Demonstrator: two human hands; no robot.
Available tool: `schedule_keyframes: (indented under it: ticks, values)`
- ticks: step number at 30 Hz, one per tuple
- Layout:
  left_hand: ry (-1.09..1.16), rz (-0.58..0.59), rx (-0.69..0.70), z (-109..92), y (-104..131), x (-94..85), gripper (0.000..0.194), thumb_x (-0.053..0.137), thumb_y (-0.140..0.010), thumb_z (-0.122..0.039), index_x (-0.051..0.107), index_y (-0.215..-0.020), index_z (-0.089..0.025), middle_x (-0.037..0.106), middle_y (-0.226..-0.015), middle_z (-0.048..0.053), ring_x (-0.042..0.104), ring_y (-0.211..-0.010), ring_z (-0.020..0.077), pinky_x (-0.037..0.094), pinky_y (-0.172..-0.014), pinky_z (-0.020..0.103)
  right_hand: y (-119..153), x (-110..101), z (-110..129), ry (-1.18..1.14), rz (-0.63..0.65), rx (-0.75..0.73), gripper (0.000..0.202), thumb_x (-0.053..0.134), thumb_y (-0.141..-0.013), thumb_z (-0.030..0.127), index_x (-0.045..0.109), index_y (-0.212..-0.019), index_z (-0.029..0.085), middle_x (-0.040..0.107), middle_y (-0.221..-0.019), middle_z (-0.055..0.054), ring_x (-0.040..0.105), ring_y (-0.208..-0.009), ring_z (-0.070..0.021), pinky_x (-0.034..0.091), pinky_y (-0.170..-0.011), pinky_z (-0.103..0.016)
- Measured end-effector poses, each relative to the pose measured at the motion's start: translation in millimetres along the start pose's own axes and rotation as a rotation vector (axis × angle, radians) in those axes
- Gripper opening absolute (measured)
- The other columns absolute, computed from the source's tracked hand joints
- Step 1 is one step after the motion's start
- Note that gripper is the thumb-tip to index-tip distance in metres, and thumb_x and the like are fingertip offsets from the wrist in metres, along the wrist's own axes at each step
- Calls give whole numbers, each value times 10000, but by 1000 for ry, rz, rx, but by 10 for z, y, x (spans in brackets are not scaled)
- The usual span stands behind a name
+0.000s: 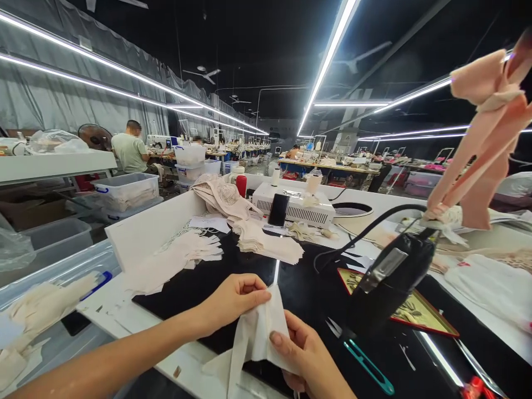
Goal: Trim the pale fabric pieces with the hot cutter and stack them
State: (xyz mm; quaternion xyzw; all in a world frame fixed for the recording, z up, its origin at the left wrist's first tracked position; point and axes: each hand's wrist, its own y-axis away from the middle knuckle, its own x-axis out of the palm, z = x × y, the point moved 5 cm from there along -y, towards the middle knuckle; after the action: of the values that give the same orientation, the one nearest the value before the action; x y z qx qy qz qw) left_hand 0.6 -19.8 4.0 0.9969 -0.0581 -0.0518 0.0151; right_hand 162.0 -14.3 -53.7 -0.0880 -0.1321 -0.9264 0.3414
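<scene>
Between my two hands is a pale cream fabric piece [266,327], folded and raised over the near edge of the black work surface. My left hand [236,302] pinches its upper edge between thumb and fingers. Lower down on the right, my right hand [301,349] is closed on the same piece, thumb in front and fingers behind. Loose strips of the cloth hang down on the left side. To the right of my right hand lie teal-handled thread snips [368,366], their blades pointing away from me.
Fabric stacks [266,241] and fanned cream pieces [178,260] lie at the back. A black upright device [390,277] with pink cloth strips [482,149] stands right, by a red-rimmed tray [432,316]. Behind are a phone [279,209] and a white vented box [295,202]. A person [129,149] sits far left.
</scene>
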Motion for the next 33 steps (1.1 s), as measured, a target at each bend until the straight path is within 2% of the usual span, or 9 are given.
schedule_keyframes:
  ticks: [3,5,14,17,20,24,28,30,33]
  values:
    - [-30,-13,-2,-16,-31,-36,500,789,-823,-628,665,-859,-145,589,-752,-27,455,-691,115,326,-645,241,9,14,-19,85,54,69,662,913,-660,743,675,-906,177,405,-567,114,248,-437,-10,189,-417,-187]
    - [-45,-12,-7,-17,-48,-50,496,770,-837,-635,659,-849,-152,570,-741,-34,441,-682,113,323,-640,240,-7,13,-27,135,58,76,678,885,-658,788,640,-833,180,351,-554,126,228,-432,-10,187,-423,-202]
    - [-63,4,-95,66,-44,-92,518,756,-836,-685,626,-835,-183,529,-725,-45,420,-649,118,328,-601,235,-47,56,-88,272,143,60,698,769,-703,872,532,-794,221,341,-581,113,252,-449,-42,194,-422,-234]
    - [-63,26,-128,144,-25,-138,543,741,-833,-713,617,-833,-184,513,-712,-49,410,-637,117,319,-590,234,-11,130,-12,348,174,44,625,771,-758,795,540,-785,214,350,-583,100,257,-484,-56,181,-445,-245]
    - [-154,37,-86,129,-64,-248,519,710,-860,-692,625,-829,-180,517,-708,-45,417,-639,121,314,-587,236,-45,212,105,488,158,-63,503,695,-859,683,530,-770,215,360,-605,82,288,-535,-79,235,-491,-252]
    - [-394,-20,140,-225,-143,-473,398,642,-953,-562,668,-831,-184,568,-734,-32,465,-663,132,340,-597,242,-225,202,277,621,25,-233,390,623,-932,525,510,-727,213,424,-700,49,369,-647,-110,323,-589,-252]
    - [-730,-118,569,-662,-30,-550,290,584,-1080,-422,725,-931,-217,654,-794,-34,565,-711,132,396,-659,239,-444,24,507,812,-162,-434,292,527,-1035,382,610,-806,222,617,-835,-4,579,-821,-178,459,-759,-287]
    - [-921,-72,772,-657,81,-440,325,512,-1146,-412,737,-1005,-226,679,-822,-29,600,-712,124,401,-656,241,-534,-88,583,922,-228,-513,245,493,-1056,295,696,-934,236,704,-974,-43,653,-952,-214,510,-871,-325]
    - [-1115,70,933,-346,195,-210,399,448,-1167,-464,737,-1057,-211,725,-886,2,660,-755,143,430,-654,266,-627,-256,580,1104,-300,-562,369,427,-1028,114,755,-1144,237,749,-1129,-92,695,-1052,-240,557,-944,-376]
